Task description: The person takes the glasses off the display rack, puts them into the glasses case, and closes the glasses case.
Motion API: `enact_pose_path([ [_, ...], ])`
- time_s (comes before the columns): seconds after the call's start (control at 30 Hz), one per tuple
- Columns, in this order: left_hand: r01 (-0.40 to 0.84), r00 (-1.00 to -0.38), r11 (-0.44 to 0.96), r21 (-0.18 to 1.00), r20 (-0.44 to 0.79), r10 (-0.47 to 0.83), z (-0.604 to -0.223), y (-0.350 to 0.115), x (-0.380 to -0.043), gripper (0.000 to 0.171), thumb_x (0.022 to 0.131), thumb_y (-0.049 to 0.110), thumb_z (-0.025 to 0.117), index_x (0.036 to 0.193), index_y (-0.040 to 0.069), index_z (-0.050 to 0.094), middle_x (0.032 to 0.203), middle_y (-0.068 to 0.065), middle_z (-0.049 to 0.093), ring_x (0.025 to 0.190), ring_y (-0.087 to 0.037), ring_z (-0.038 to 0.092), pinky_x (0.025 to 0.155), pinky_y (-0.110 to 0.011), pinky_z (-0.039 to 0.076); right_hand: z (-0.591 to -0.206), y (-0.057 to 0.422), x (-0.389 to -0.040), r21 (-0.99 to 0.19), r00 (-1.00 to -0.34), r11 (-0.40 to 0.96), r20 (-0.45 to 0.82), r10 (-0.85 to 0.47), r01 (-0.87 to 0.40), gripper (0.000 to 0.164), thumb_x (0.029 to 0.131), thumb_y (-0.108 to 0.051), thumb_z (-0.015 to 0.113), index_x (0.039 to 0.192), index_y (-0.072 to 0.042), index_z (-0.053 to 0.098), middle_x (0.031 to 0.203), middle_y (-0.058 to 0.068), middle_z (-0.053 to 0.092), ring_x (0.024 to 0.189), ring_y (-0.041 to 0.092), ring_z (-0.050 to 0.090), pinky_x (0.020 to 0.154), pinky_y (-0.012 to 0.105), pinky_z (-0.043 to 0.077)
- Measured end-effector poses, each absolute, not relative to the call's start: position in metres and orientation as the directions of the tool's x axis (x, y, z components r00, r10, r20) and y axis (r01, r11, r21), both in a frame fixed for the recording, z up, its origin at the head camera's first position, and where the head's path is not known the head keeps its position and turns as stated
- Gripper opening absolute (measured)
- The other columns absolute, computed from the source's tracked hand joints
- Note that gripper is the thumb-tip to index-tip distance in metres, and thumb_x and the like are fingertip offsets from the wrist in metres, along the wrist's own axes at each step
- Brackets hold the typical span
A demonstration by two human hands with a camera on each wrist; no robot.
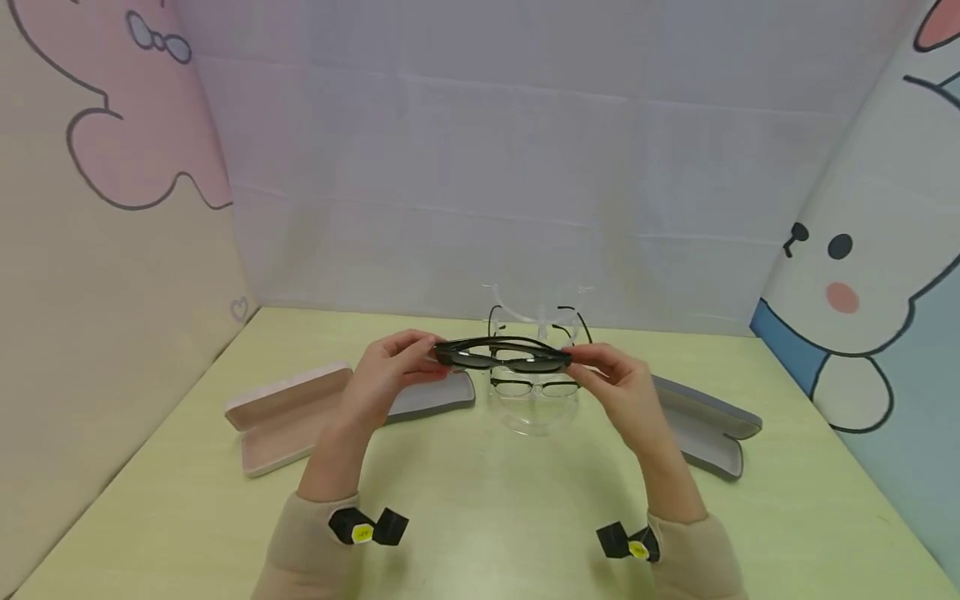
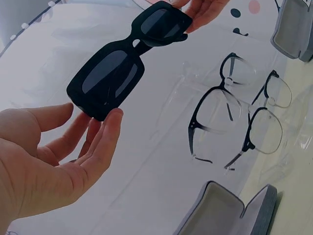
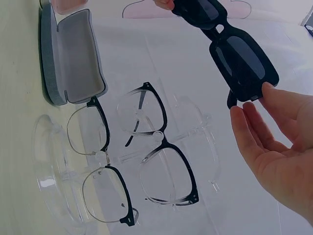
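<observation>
The left hand (image 1: 385, 372) and right hand (image 1: 617, 379) each pinch one end of the black sunglasses (image 1: 517, 365), raised between them over the surface (image 1: 480, 517), in front of the clear display stand (image 1: 542, 323) with its half-rimmed eyeglasses (image 3: 167, 143). Best to keep fingertips at the frame's outer corners, off the lenses, with light, even pressure that spares the hinges.

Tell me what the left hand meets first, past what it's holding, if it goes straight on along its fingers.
Beyond the black sunglasses that the left hand holds, probably the right hand, which holds their other end; depth is unclear, so the exact line is uncertain.
</observation>
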State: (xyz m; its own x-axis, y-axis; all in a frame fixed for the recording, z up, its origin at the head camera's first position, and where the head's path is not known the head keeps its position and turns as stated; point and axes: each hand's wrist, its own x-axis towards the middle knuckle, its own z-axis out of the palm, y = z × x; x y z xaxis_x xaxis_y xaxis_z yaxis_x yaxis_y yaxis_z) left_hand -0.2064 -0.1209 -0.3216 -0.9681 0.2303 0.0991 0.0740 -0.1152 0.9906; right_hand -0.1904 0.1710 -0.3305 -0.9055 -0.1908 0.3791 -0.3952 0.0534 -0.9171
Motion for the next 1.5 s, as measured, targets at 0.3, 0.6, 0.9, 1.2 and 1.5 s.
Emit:
enact_pose_path([
  [0.3, 0.054, -0.937, -0.085, 0.995, 0.08, 0.34, -0.332, -0.153, -0.203, 0.03, 0.092, 0.017, 0.054, 0.114, -0.001, 0.052, 0.107, -0.005, 0.058, 0.089, -0.02, 0.066, 0.086, -0.036, 0.049, -0.327, 0.152, -0.195, -0.911, -0.913, 0.136, 0.361, -0.19, -0.388, 0.029, 0.085, -0.009, 0.063, 0.11, 0.006, 0.061, 0.094, -0.009, 0.063, 0.086, 0.004, 0.062, 0.075, 0.018, 0.05],
  [0.6, 0.024, -0.957, -0.07, 0.997, 0.043, 0.286, -0.342, -0.176, -0.194, 0.009, 0.092, 0.013, 0.053, 0.101, 0.013, 0.054, 0.092, 0.001, 0.055, 0.082, -0.015, 0.067, 0.081, -0.03, 0.052, -0.332, 0.127, -0.2, -0.913, -0.929, 0.211, 0.31, -0.203, -0.35, 0.023, 0.084, -0.01, 0.064, 0.105, 0.0, 0.064, 0.098, 0.012, 0.064, 0.082, 0.005, 0.062, 0.073, 0.021, 0.051],
  [0.9, -0.001, -0.977, -0.052, 0.999, 0.01, 0.212, -0.354, -0.203, -0.183, 0.006, 0.092, 0.014, 0.054, 0.097, 0.013, 0.056, 0.084, 0.002, 0.056, 0.08, -0.013, 0.068, 0.078, -0.028, 0.052, -0.346, 0.097, -0.204, -0.907, -0.926, 0.238, 0.292, -0.239, -0.348, 0.024, 0.083, -0.012, 0.066, 0.105, -0.002, 0.066, 0.097, 0.013, 0.067, 0.084, 0.012, 0.065, 0.074, 0.021, 0.051],
  [1.2, -0.025, -0.987, -0.029, 0.999, -0.02, 0.162, -0.364, -0.235, -0.169, 0.009, 0.091, 0.014, 0.054, 0.099, 0.015, 0.058, 0.095, 0.002, 0.057, 0.078, -0.013, 0.067, 0.076, -0.026, 0.053, -0.335, 0.062, -0.19, -0.913, -0.92, 0.265, 0.217, -0.326, -0.309, 0.023, 0.085, -0.007, 0.062, 0.105, 0.002, 0.063, 0.098, 0.016, 0.066, 0.086, 0.029, 0.064, 0.072, 0.027, 0.051],
  [1.5, 0.013, -0.993, -0.034, 0.999, 0.017, 0.113, -0.379, -0.265, -0.154, 0.011, 0.092, 0.01, 0.052, 0.098, 0.017, 0.058, 0.09, 0.004, 0.059, 0.076, -0.014, 0.068, 0.073, -0.026, 0.054, -0.366, 0.028, -0.214, -0.933, -0.899, 0.235, 0.158, -0.409, -0.271, 0.021, 0.086, -0.013, 0.062, 0.105, -0.004, 0.064, 0.097, 0.011, 0.065, 0.082, 0.023, 0.066, 0.077, 0.037, 0.053],
])
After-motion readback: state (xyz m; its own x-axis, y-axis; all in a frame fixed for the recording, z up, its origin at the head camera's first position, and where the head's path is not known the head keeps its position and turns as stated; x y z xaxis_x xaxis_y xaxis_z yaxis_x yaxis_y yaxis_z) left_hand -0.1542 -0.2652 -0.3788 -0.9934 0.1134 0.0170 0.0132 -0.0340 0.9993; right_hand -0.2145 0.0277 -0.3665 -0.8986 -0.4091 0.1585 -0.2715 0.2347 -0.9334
